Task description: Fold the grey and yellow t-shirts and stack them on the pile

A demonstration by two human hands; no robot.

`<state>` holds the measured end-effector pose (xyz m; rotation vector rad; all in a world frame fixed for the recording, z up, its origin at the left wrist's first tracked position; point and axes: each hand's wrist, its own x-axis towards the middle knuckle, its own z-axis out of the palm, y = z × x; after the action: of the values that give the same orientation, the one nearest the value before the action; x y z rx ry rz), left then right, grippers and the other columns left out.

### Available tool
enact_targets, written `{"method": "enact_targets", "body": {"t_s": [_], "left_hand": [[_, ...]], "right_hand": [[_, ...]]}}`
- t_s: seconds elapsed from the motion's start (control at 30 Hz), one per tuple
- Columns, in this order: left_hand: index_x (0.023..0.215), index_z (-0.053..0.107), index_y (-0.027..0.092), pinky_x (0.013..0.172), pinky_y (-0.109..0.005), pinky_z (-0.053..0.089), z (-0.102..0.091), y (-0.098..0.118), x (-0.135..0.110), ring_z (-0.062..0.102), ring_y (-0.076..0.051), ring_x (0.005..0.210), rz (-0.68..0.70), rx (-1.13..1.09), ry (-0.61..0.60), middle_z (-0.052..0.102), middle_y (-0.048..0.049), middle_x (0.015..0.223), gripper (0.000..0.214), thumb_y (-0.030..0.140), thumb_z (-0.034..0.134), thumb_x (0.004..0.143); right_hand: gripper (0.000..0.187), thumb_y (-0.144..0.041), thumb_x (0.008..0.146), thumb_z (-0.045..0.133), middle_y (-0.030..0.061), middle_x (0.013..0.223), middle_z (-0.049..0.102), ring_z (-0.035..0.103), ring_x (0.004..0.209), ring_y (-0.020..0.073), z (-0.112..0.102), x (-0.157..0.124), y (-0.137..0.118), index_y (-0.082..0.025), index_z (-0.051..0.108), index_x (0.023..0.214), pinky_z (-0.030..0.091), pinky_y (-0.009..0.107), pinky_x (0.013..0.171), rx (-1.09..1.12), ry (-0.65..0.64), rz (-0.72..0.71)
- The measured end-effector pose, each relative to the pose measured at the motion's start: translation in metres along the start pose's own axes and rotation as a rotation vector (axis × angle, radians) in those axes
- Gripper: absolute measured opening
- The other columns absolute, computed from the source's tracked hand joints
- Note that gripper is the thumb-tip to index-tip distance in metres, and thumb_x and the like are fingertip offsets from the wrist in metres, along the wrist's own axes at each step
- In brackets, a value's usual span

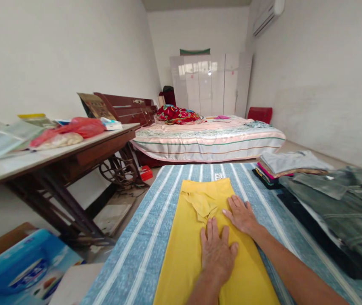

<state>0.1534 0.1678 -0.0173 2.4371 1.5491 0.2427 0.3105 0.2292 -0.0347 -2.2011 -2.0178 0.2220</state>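
Note:
A yellow garment point(184, 250) lies flat in a long folded panel on a blue-and-white striped cloth point(146, 212). Near its far end is a loose, crumpled flap of the same fabric, perhaps a collar; I cannot tell the exact kind of clothing. My left hand point(218, 253) rests palm down on the middle of the garment, fingers spread, its fingertips at the near edge of the flap. To its right and farther off, my right hand point(242, 214) lies flat along the garment's right edge with its fingers apart. Neither hand grips the fabric.
To the right are a stack of folded clothes point(295, 161) and a dark grey-green denim garment point(346, 203). A bed point(209, 146) stands beyond the striped surface. At left are a treadle sewing table point(104, 144) with bags on top and a blue package point(28, 271) below.

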Motion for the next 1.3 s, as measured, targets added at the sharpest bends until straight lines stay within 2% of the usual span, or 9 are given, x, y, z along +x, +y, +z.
{"method": "enact_targets", "body": {"t_s": [0.13,0.27,0.33,0.43,0.6,0.73,0.97,1.17,1.3], "left_hand": [[0.133,0.044,0.022,0.111,-0.05,0.009,0.0,-0.003,-0.004,0.011,-0.026,0.14,-0.006,0.008,-0.011,0.019,-0.0123,0.151,0.059,0.053,0.037,0.084],[0.127,0.05,0.02,0.109,-0.053,0.015,-0.035,0.01,-0.003,0.021,-0.028,0.137,-0.017,0.059,-0.042,0.032,-0.0124,0.146,0.051,0.045,0.037,0.085],[0.118,0.056,0.022,0.108,-0.052,0.021,-0.06,0.022,0.015,0.039,-0.026,0.128,0.077,0.091,-0.04,0.051,-0.0096,0.132,0.04,0.037,0.034,0.087],[0.105,0.061,0.018,0.098,-0.039,0.039,-0.079,0.035,0.074,0.056,-0.022,0.107,0.199,0.15,-0.032,0.065,-0.0094,0.108,0.035,0.025,0.031,0.088],[0.119,0.055,0.014,0.1,-0.027,0.038,-0.043,0.025,0.196,0.052,-0.016,0.116,0.238,0.188,-0.041,0.058,-0.0085,0.124,0.04,0.013,0.034,0.084],[0.125,0.05,0.012,0.104,-0.03,0.035,-0.009,0.009,0.251,0.046,-0.016,0.123,0.278,0.197,-0.035,0.052,-0.0088,0.132,0.042,0.014,0.032,0.087],[0.124,0.051,0.015,0.105,-0.03,0.033,-0.001,-0.01,0.276,0.045,-0.015,0.122,0.335,0.174,0.006,0.052,-0.0066,0.133,0.041,0.016,0.029,0.089],[0.113,0.058,0.017,0.104,-0.03,0.034,0.001,-0.009,0.274,0.048,-0.017,0.119,0.405,0.171,0.018,0.057,-0.0067,0.125,0.033,0.019,0.036,0.088],[0.119,0.054,0.015,0.106,-0.031,0.03,-0.001,-0.008,0.271,0.045,-0.017,0.122,0.418,0.164,0.051,0.053,-0.0076,0.13,0.035,0.022,0.036,0.089]], "right_hand": [[0.074,-0.059,0.089,0.018,0.0123,0.152,0.016,0.009,0.139,0.0244,0.001,0.0,-0.004,-0.01,0.022,0.144,0.007,0.05,0.109,0.019,-0.024,0.039],[0.073,-0.058,0.089,0.019,0.0135,0.151,0.018,0.01,0.139,0.0262,0.002,-0.002,-0.005,-0.009,0.025,0.143,0.007,0.05,0.109,0.041,0.013,0.044],[0.068,-0.051,0.09,0.021,0.0137,0.151,0.018,0.011,0.139,0.0266,0.0,-0.003,-0.005,-0.009,0.024,0.143,0.008,0.05,0.109,0.039,0.018,0.033],[0.063,-0.044,0.091,0.022,0.0132,0.151,0.017,0.011,0.139,0.0265,-0.005,-0.004,-0.006,-0.009,0.023,0.144,0.008,0.051,0.109,0.047,0.0,0.027],[0.074,-0.058,0.089,0.02,0.0162,0.15,0.017,0.009,0.139,0.0291,-0.007,-0.001,-0.007,-0.007,0.024,0.143,0.004,0.052,0.109,0.139,0.029,0.031],[0.076,-0.059,0.088,0.021,0.0168,0.149,0.018,0.01,0.139,0.0295,-0.006,0.002,-0.006,-0.007,0.025,0.143,0.004,0.052,0.109,0.181,0.053,0.03],[0.075,-0.059,0.087,0.025,0.0159,0.15,0.017,0.01,0.139,0.0297,-0.006,0.005,-0.006,-0.008,0.025,0.143,0.002,0.052,0.11,0.222,0.042,0.053],[0.076,-0.058,0.088,0.025,0.0168,0.15,0.015,0.007,0.139,0.0303,-0.008,0.003,-0.008,-0.006,0.024,0.143,0.0,0.051,0.11,0.234,0.038,0.063],[0.075,-0.058,0.088,0.027,0.0171,0.15,0.015,0.008,0.139,0.0313,-0.008,0.003,-0.007,-0.006,0.025,0.143,0.002,0.052,0.109,0.234,0.045,0.067]]}}
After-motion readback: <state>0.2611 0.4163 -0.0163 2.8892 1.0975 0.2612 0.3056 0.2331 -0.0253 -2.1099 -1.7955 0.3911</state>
